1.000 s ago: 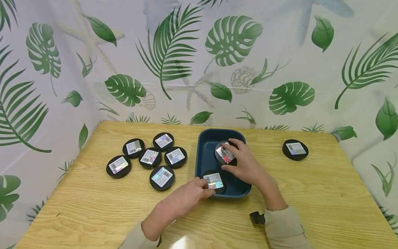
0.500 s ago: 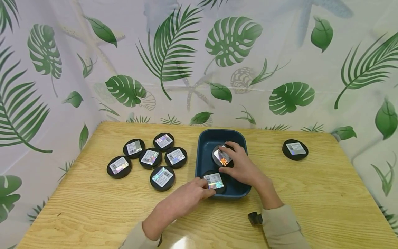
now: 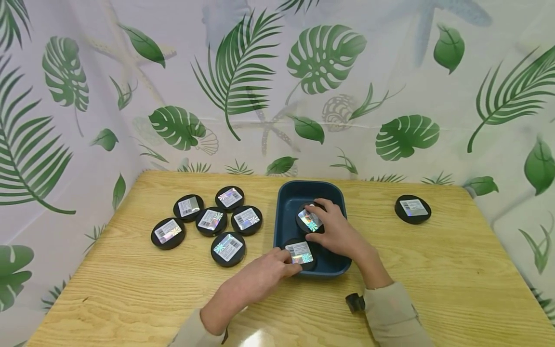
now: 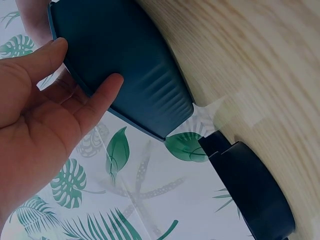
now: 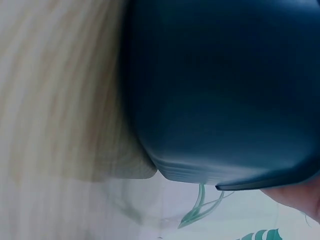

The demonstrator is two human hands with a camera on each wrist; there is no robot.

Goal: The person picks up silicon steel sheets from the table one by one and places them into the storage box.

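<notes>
In the head view a dark blue rectangular bin (image 3: 283, 208) holds two black round discs with silvery barcode labels. My right hand (image 3: 336, 231) reaches over the right rim and holds the farther disc (image 3: 309, 220) between thumb and fingers. The nearer disc (image 3: 300, 254) lies in the front left corner. There my left hand (image 3: 270, 268) grips the bin's rim, its fingertips close beside that disc. The left wrist view shows the left hand's digits against the bin's outer wall (image 4: 125, 75). Only the bin's outside (image 5: 220, 100) fills the right wrist view, so the right hand's grip is hidden there.
Left of the bin, several similar discs lie loosely grouped on the wooden table (image 3: 143, 299), the nearest disc (image 3: 228, 249) close to the left forearm. One more disc (image 3: 413, 209) sits far right. A leaf-patterned cloth (image 3: 260, 86) stands behind the table.
My right hand has shifted slightly left with its disc, then stayed put; the label's shine turned from red to teal. The left hand remains at the bin's corner.
</notes>
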